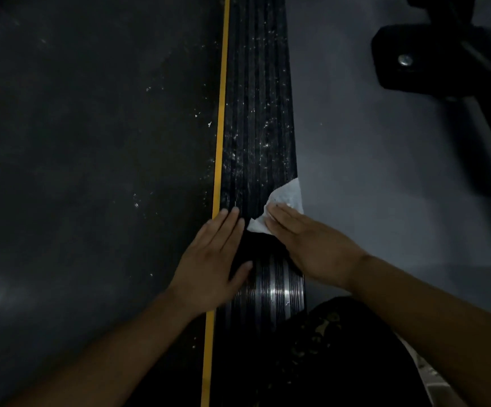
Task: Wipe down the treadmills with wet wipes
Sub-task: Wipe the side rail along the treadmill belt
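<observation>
A dusty treadmill belt filled the left of the view and grey floor the right, with the ribbed side rail between them. The left hand lay flat on the rail, fingers straight and together. The right hand, fingers straight, pressed a white wet wipe onto the rail's outer edge.

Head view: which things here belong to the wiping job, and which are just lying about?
Job: wipe, right hand pressing it, left hand, ribbed side rail, treadmill belt.
Just there: black machine foot, grey floor.
</observation>
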`<state>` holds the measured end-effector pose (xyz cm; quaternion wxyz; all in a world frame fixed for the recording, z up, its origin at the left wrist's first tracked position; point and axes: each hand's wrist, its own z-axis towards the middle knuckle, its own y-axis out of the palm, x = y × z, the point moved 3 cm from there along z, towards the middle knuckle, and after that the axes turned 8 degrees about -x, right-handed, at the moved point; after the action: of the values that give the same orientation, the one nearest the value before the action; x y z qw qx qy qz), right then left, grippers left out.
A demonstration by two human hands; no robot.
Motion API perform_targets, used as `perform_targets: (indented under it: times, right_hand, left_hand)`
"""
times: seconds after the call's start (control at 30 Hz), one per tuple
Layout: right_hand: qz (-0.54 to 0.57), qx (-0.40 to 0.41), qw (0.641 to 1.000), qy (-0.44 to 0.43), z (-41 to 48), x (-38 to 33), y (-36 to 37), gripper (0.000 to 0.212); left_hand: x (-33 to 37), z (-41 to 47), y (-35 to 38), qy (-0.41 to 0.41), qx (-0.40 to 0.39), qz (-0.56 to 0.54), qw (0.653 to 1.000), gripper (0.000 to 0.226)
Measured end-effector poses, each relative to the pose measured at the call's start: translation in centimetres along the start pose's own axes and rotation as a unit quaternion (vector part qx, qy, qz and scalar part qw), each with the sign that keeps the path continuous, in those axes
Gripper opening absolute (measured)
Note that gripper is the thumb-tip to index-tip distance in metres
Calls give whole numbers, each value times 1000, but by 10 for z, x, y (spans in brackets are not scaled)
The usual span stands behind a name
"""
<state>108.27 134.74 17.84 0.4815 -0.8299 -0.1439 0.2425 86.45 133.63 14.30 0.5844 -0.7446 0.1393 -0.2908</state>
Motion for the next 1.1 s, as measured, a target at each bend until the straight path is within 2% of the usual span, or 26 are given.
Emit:
perform_targets:
  times: [0.07, 0.13, 0.27, 0.37, 0.53, 0.63, 0.7, 0.83, 0.97, 1.03, 1.1]
  right_hand:
    - [5, 48, 998, 28, 2, 3, 1, 65]
    - [41, 78, 989, 115, 3, -14, 3, 58]
    - [82, 29, 982, 170, 16, -70, 15, 83]
    - [119, 65, 967, 216, 33, -52, 7, 73]
    - [117, 33, 977, 175, 22, -63, 10, 88]
    - [124, 71, 967, 212, 30, -47, 2, 76]
    - [134, 49, 962, 232, 29, -54, 4, 78]
    - [112, 4, 970, 214, 18, -72, 9, 78]
    - [124, 56, 964, 229, 37, -47, -3, 81]
    - [101, 61, 975, 190, 39, -55, 6, 77]
    - [70, 30, 990, 122, 38, -61, 16, 77]
  left_hand:
    - [-10, 10, -6, 12, -15, 24, 1000, 80]
    - [-14, 14, -7, 18, -25, 32, 999, 82]
    - [-13, 11, -1, 23, -25, 5, 999, 81]
    - [-13, 12, -1, 28, -4, -17, 999, 79]
    - [-13, 13, 1, 35, 5, -43, 998, 75]
    - [-13, 13, 0, 37, 6, -18, 999, 74]
    - [-12, 13, 0, 30, 1, 3, 1000, 73]
    - [1, 15, 3, -11, 15, -16, 1000, 67]
    - [7, 15, 4, -23, 53, -64, 996, 63]
    - [6, 15, 3, -20, 50, -71, 996, 64]
    - [7, 15, 2, -24, 45, -89, 995, 66]
